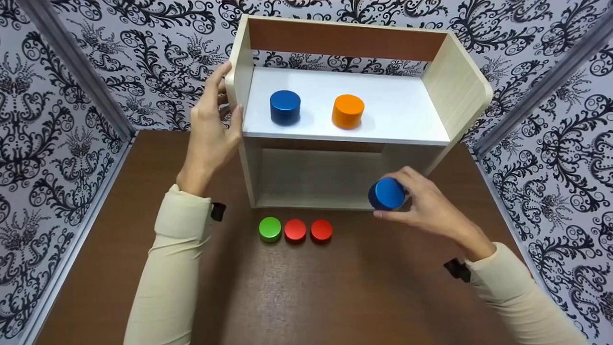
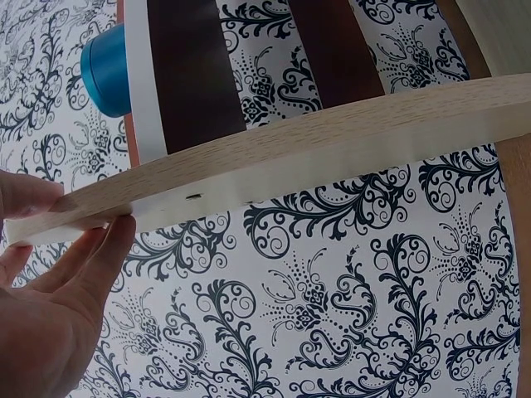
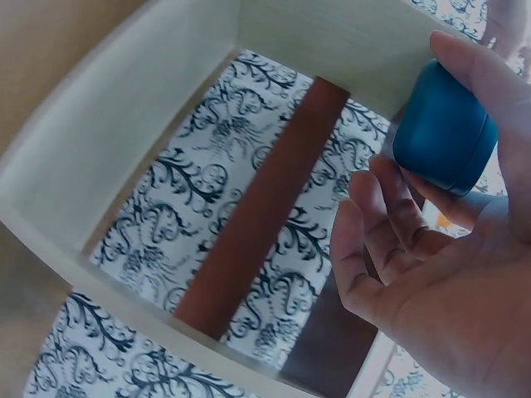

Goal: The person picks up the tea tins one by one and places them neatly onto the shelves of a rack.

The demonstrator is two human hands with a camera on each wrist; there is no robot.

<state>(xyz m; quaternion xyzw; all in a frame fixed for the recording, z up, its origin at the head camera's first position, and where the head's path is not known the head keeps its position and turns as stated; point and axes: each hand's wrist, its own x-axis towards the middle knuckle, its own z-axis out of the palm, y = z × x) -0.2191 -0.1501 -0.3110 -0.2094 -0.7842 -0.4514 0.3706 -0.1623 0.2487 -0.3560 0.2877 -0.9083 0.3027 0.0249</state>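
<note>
Our left hand (image 1: 210,129) grips the left side panel of the shelf unit (image 1: 450,81), thumb on the front edge, fingers behind. On the shelf: a blue cylinder (image 1: 285,107), then an orange cylinder (image 1: 347,110) (well apart). On the tabletop (image 1: 335,287) in front: green disc (image 1: 270,228), two red discs (image 1: 308,230) in a row. Our right hand (image 1: 428,208) has a closed grip on the blue puck (image 1: 387,194), held at the lower compartment's right front corner.
</note>
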